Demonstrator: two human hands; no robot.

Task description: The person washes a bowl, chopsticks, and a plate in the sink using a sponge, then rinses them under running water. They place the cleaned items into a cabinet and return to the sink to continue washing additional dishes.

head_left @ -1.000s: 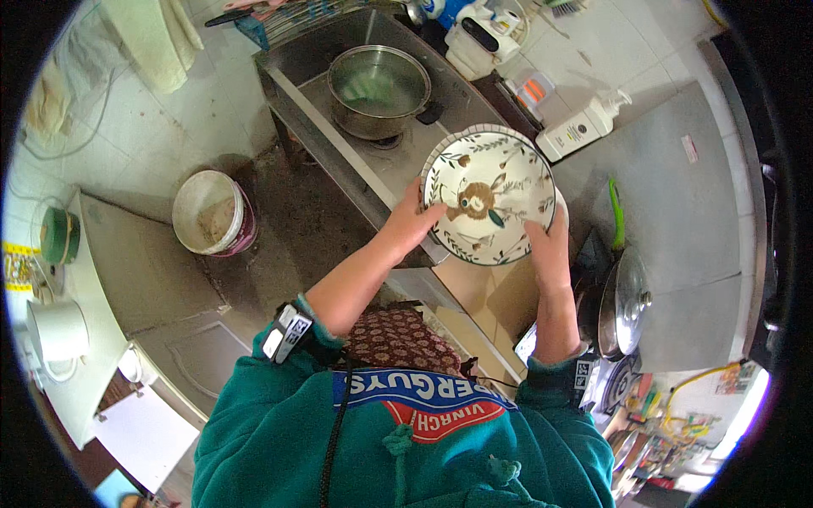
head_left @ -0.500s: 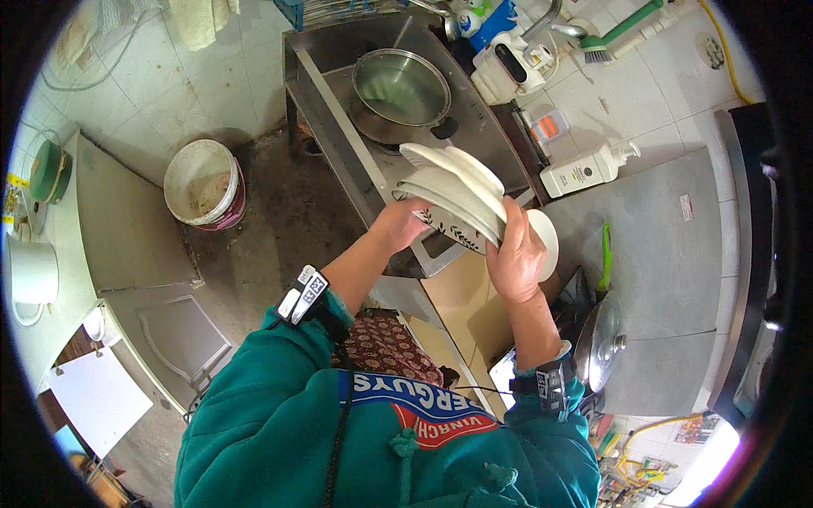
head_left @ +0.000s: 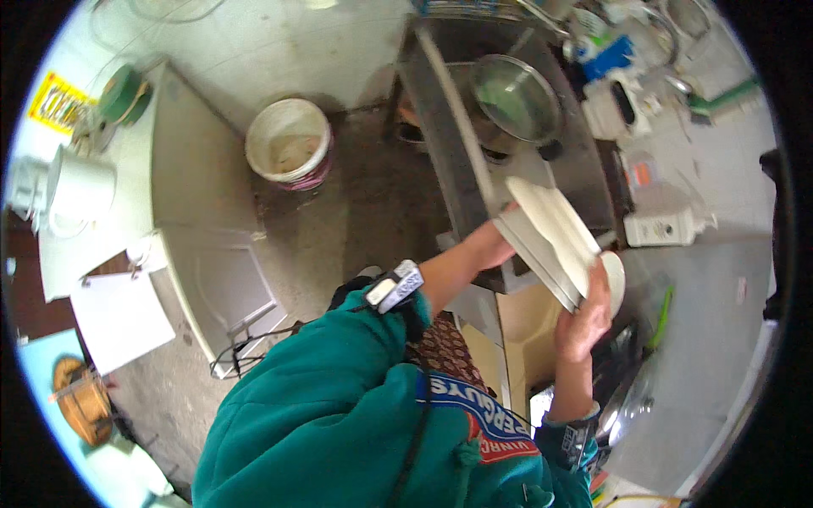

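Between my two hands is a tilted stack of white dishes [head_left: 549, 241], carried over the near end of a metal sink [head_left: 440, 110]. My left hand [head_left: 491, 245] is closed on the stack's left side, most of its fingers hidden behind the dishes. Gripping the right side is my right hand [head_left: 586, 320], its fingers wrapped over the rims. A round white dish [head_left: 614, 284] juts out beyond the right hand. Farther off, a steel pot [head_left: 518, 100] with a see-through greenish look sits in the sink.
A white bucket [head_left: 264, 127] stands on the floor left of the sink. To the right, a white pump bottle [head_left: 660, 229] lies by a grey counter [head_left: 711, 347], near a glass lid [head_left: 631, 411] and a bright green handle [head_left: 662, 317]. A pale cabinet [head_left: 199, 169] is at left.
The view has swung left, so the sink, bucket and counter sit farther right in the picture. Both hands keep their hold on the dishes, whose patterned side no longer shows.
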